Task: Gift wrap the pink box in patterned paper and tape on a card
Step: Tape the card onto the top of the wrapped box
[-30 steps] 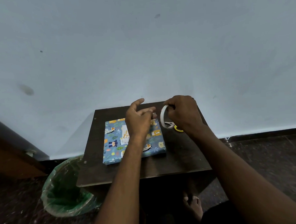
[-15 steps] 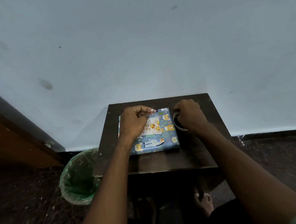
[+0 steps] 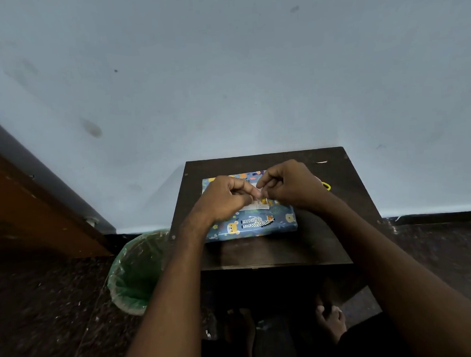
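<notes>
Both grips pinched a tape strip: right hand [image 3: 289, 186] had dropped the roll, joining left hand [image 3: 224, 198] over the blue animal-patterned wrapped box [image 3: 258, 223]; card-taping looked imminent.

Plain room at home: painted wall [image 3: 223, 69], dark speckled floor [image 3: 45, 311], small table [image 3: 273, 250], lined bin [image 3: 136, 279], wooden door [image 3: 26, 211].

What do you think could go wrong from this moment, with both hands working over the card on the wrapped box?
1. Left hand and right hand pinch something small, seemingly tape, above the card; it could fold onto itself or stick to fingers.
2. Neither hand presses the card, so it may slide on the wrapped box and get taped crooked.
3. The hands hide most of the card, so placement is partly blind.
</notes>
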`<state>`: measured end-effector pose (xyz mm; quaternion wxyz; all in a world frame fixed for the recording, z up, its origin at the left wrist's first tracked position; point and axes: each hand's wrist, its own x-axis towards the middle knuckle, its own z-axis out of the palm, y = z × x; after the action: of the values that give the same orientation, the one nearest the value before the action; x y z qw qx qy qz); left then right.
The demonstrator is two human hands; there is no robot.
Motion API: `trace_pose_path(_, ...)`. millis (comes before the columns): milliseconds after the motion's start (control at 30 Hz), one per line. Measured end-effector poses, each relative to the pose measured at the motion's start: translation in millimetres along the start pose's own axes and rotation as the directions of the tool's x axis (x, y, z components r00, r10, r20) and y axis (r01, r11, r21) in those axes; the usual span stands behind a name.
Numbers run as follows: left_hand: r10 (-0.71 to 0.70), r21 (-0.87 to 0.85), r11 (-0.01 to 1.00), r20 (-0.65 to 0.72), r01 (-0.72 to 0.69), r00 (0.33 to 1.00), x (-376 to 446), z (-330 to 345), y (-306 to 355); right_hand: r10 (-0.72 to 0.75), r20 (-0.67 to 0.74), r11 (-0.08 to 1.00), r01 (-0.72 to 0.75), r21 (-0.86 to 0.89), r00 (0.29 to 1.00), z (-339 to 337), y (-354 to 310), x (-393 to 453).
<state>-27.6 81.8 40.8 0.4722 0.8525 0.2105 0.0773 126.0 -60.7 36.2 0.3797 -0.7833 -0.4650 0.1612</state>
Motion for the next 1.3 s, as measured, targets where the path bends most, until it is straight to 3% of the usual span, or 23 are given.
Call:
trace_pose_path(100, -0.004, 0.029, 1.000, 0.082, 0.001, 0.997, -1.1, 3.3, 2.2, 0.025, 0.060, 0.999, -0.026, 0.024, 0.998, -6.2, 0.6, -4.8)
trace_pose_path(233, -0.002, 0.096, 0.995, 0.061, -0.004, 0.998, 1.2, 10.1, 2.0, 0.058, 0.118, 0.996, -0.066, 0.065, 0.991, -11.9, 3.5, -9.2)
trace_pose_path(900, -0.113, 0.141, 0.985, 0.065, 0.103, 0.991, 7.0, 13.1, 8.5, 0.052, 0.142, 0.998, -0.047, -0.037, 0.988, -15.9, 5.0, -15.4)
trace_pose_path(1133, -0.094, 0.147, 0.986, 0.079, 0.082, 0.992, 3.0, 8.1, 9.9, 0.110, 0.152, 0.993, -0.116, 0.027, 0.982, -15.9, 3.9, -14.3)
trace_pose_path(1300, -0.084, 0.178, 0.982, 0.109, 0.064, 0.990, 2.0, 6.8, 11.3, 0.104, 0.136, 0.994, -0.100, -0.032, 0.985, -15.3, 2.6, -14.2)
